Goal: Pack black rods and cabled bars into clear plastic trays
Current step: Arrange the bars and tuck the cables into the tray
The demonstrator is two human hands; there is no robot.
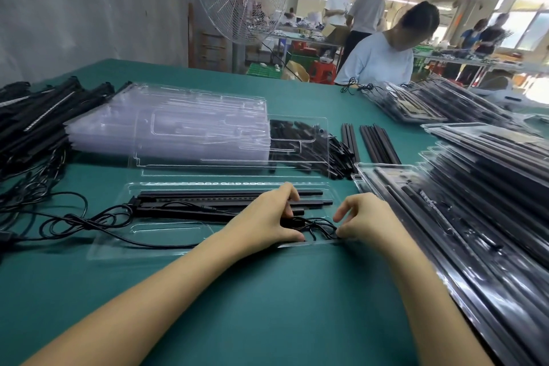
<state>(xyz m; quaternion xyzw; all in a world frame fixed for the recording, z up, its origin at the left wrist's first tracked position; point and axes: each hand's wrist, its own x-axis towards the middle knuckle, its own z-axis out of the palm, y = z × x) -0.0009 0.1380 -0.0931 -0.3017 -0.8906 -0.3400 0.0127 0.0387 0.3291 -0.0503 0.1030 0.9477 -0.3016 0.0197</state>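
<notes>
The front tray [113,249] is being finished: bars [208,202] seated, the cable [315,224] being coiled in, pinched by the left hand [267,217] and right hand [368,220]; empty trays [166,128] are waiting.

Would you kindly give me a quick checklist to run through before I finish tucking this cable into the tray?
1. Black rods lie lengthwise in the clear tray: ok.
2. Cable coil is pinched by the left hand and the right hand over the tray's near right pocket; whether it is seated: cannot tell.
3. Loose cable loops past the tray's left end onto the table: not ok.
4. Tray lies flat on the table: ok.
5. Stack of empty trays stands just behind: ok.
</notes>
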